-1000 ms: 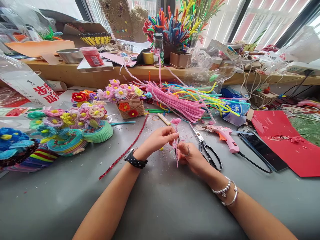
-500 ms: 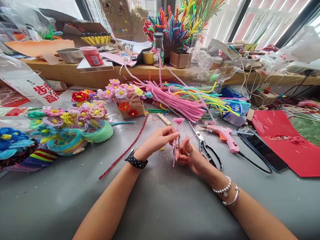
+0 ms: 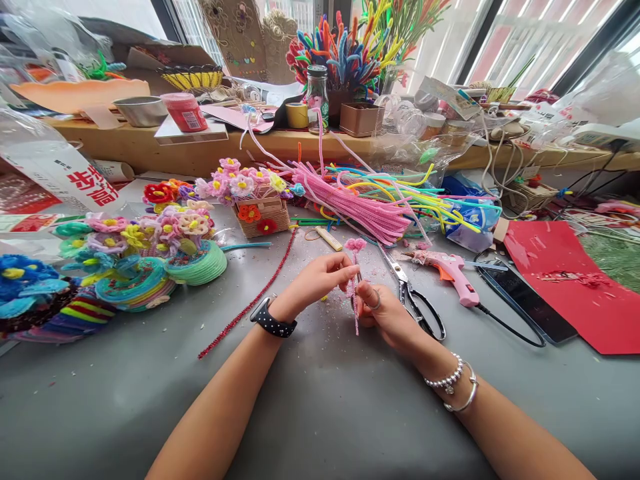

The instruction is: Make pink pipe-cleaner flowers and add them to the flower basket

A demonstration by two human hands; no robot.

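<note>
Over the middle of the table, my left hand [image 3: 333,275] is closed in a pinch on a small pink pipe-cleaner flower [image 3: 355,245]. The bloom points up, and its fuzzy stem [image 3: 357,323] hangs below the fingers. My right hand [image 3: 383,308] is closed close beside the stem, thumb against fingers. A slim metal tool [image 3: 359,272] shows between the hands, seemingly in my right hand; its kind is too small to tell. Scissors [image 3: 407,290] with black handles lie just right of my right hand. Left of my left hand lies a red glittery pipe cleaner [image 3: 240,319].
A pink glue gun [image 3: 457,277], a phone [image 3: 525,300] and a red sheet [image 3: 595,293] lie to the right. Behind my hands is a bundle of pink pipe cleaners [image 3: 355,207]. Pipe-cleaner flower pots [image 3: 197,263] and a small flower basket [image 3: 265,217] stand left.
The flower's stem has swung slightly, its lower end now further right. My right hand has closed, its thumb moving down and left toward the stem. My left hand has barely moved.
</note>
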